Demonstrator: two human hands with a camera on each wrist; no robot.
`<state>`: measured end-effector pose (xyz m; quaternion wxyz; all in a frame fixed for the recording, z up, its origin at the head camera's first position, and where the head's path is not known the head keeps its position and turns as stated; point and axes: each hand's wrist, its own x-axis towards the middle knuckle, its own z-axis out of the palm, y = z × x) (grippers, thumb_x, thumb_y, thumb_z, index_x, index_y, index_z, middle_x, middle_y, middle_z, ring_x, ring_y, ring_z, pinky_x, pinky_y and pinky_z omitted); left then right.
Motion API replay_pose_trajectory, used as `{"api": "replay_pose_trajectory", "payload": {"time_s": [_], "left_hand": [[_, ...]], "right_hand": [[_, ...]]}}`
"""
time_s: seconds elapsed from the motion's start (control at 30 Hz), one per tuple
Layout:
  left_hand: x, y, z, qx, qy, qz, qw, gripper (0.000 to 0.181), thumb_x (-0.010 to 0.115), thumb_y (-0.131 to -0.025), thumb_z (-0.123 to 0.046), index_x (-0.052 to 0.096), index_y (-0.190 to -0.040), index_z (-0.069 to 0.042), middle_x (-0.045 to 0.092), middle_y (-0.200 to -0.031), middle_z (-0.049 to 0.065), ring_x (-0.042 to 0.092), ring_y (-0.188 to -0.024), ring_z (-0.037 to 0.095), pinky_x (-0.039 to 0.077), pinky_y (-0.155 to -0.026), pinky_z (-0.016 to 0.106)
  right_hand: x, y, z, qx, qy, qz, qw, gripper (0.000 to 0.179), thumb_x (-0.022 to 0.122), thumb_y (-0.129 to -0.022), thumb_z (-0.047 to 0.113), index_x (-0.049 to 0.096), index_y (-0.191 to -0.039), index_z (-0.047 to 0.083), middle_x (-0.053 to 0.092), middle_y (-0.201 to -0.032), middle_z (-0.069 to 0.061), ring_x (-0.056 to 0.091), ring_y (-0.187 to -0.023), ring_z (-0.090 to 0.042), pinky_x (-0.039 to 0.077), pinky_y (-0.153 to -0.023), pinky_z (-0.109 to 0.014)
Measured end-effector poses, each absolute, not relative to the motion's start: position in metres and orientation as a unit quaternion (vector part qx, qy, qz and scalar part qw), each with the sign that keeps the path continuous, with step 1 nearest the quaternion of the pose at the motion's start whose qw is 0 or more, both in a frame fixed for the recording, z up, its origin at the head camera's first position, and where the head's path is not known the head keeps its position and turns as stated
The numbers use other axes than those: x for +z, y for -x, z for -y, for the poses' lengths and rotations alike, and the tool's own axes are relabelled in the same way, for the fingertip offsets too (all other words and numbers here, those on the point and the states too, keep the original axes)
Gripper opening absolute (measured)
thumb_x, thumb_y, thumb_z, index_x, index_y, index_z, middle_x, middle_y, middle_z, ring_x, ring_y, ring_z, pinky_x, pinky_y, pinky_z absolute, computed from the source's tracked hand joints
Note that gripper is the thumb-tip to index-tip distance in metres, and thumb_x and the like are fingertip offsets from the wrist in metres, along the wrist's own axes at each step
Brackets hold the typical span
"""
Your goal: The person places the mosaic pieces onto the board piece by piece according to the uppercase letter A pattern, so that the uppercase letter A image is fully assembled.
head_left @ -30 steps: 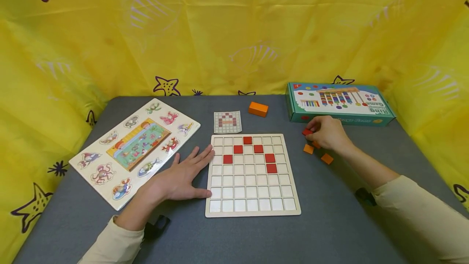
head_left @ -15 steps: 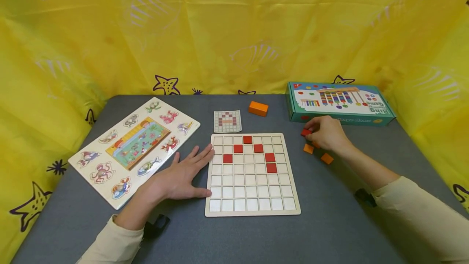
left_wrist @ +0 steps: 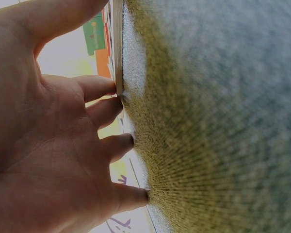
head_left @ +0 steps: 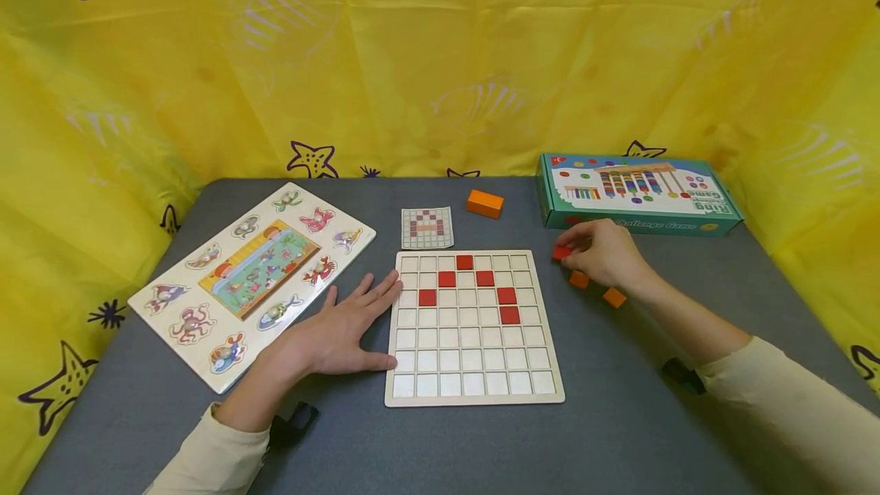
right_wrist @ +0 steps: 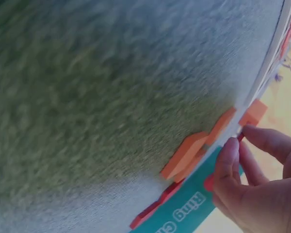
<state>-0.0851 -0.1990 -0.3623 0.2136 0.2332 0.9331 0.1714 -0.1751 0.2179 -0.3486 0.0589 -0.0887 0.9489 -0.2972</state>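
My left hand (head_left: 340,333) lies spread beside the white grid board (head_left: 474,401), thumb and fingertips at its left edge. In the left wrist view, the straight fingers (left_wrist: 106,111) reach down to the grey cloth. Several red tiles (head_left: 509,315) sit in the board's upper cells. Right of the board, my right hand (head_left: 608,253) pinches a red tile (head_left: 561,252) between thumb and fingers. Two orange tiles (head_left: 614,297) lie close below that hand in the head view. More orange tiles (right_wrist: 184,155) and red tiles (right_wrist: 155,206) show in the right wrist view.
A small pattern card (head_left: 427,228) lies behind the board, with an orange block (head_left: 484,204) to its right. A green game box (head_left: 639,195) stands at the back right. The animal puzzle board (head_left: 250,281) occupies the left side. Yellow curtain (head_left: 440,59) surrounds the table.
My right hand has moved a little left toward the board, carrying the red tile away from the orange tiles. The left hand stays where it was.
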Motion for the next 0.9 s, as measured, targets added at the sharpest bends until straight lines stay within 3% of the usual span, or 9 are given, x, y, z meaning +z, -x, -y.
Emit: {"api": "replay_pose_trajectory", "payload": {"time_s": [0.43,0.67,0.9], "left_hand": [[-0.363,0.085,0.199,0.17,-0.233,-0.933,0.214,0.108,0.078,-0.088,-0.057,0.017,-0.169,-0.019,0.006,-0.177,0.0,0.007,-0.162,0.04,0.004,-0.115,0.083],[-0.363,0.086,0.199,0.176,-0.232,-0.932,0.217,0.109,0.077,-0.087,-0.058,0.017,-0.169,-0.019,0.005,-0.177,0.0,0.005,-0.162,0.04,0.003,-0.115,0.083],[-0.363,0.086,0.2,0.177,-0.234,-0.932,0.214,0.109,0.078,-0.087,-0.057,0.017,-0.169,-0.019,0.006,-0.177,0.0,0.006,-0.162,0.04,0.003,-0.115,0.083]], "right_hand": [[-0.339,0.165,-0.2,-0.318,0.1,-0.94,0.077,0.025,0.082,-0.086,0.011,0.08,-0.11,0.007,0.073,-0.092,-0.01,0.067,-0.085,-0.024,0.052,-0.07,-0.031],[-0.338,0.162,-0.192,-0.334,0.111,-0.932,0.084,0.025,0.083,-0.085,0.011,0.08,-0.11,0.007,0.073,-0.091,-0.01,0.066,-0.08,-0.023,0.052,-0.062,-0.028],[-0.342,0.162,-0.184,-0.331,0.117,-0.932,0.086,0.026,0.086,-0.084,0.014,0.081,-0.109,0.01,0.073,-0.089,-0.005,0.066,-0.08,-0.021,0.051,-0.065,-0.028]]}}
